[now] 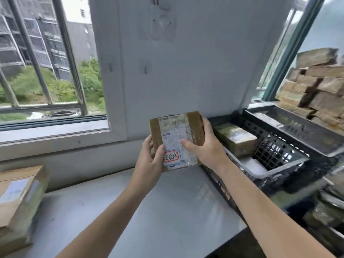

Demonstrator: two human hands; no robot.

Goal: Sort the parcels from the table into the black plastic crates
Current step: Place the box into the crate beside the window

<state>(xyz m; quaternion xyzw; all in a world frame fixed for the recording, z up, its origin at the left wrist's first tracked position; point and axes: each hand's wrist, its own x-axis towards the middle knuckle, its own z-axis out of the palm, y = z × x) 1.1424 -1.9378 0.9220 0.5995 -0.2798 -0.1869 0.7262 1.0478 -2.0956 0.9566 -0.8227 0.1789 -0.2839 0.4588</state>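
I hold one parcel [176, 139] in both hands above the far edge of the table [149, 211], clear of its surface and tilted label-up toward me, evidently so the label [175, 140] can be read before a crate is chosen. My left hand [151, 161] grips the near left corner, thumb laid on the label beside the red-framed stamp [172, 156]. My right hand [206, 148] clasps the right side, thumb across the face and fingers wrapped over the far edge. The nearer crate [268, 159] stands just right of the parcel at the table's right edge and already holds a taped box [236, 138] upright against its far end; a second crate [297, 125] sits behind it. More parcels [20, 198] wait at the left edge, so sorting is unfinished in my judgement. The two-handed hold suits a short carry rightward.
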